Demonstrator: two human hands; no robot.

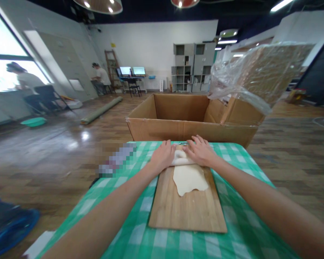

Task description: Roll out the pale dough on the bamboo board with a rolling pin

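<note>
A wooden cutting board [187, 212] lies lengthwise on a table with a green and white checked cloth. On its far half is a thin, uneven sheet of pale dough [190, 179]. Across the dough's far end runs a whitish rolling pin [185, 161]. My left hand [163, 156] grips the pin's left end, fingers pointing forward. At the right end, my right hand [202, 151] is closed over the pin, its fingers a little spread. Both hands partly hide the pin and the board's far edge. A small shiny metal piece [183, 143] shows between the hands.
A large open cardboard box [191, 127] stands just beyond the table, with plastic-wrapped cardboard [275, 72] at its right. A blurred, pixelated object [117, 160] lies at the table's left edge. Blue plastic [10, 225] is at lower left. Two people sit farther back.
</note>
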